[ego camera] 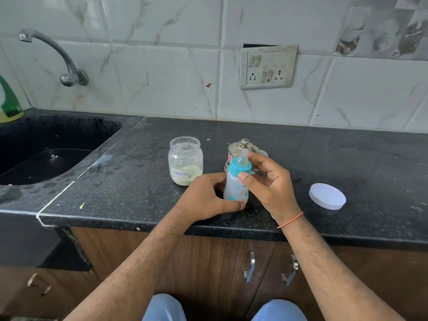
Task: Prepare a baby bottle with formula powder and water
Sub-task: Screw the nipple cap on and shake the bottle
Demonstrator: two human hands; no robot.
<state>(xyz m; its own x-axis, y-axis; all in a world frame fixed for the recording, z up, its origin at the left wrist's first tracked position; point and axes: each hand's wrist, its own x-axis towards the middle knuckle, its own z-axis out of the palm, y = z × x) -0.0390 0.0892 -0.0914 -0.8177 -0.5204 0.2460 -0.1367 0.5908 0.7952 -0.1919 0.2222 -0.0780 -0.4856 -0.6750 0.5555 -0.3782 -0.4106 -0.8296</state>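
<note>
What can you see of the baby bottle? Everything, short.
The baby bottle stands roughly upright on the black counter, in front of a steel pot. Its body is frosted translucent plastic with teal and orange prints; a teal collar and clear nipple are on top. The contents look whitish, but no level can be told. The left hand grips the lower body; the right hand has thumb and fingers at the collar.

A small frosted baby bottle (235, 189) with teal prints is kept upright on the counter; its teal collar and clear nipple are fitted. Just left, an open clear jar (185, 160) labelled "Formula" is stood, little pale powder inside.
</note>
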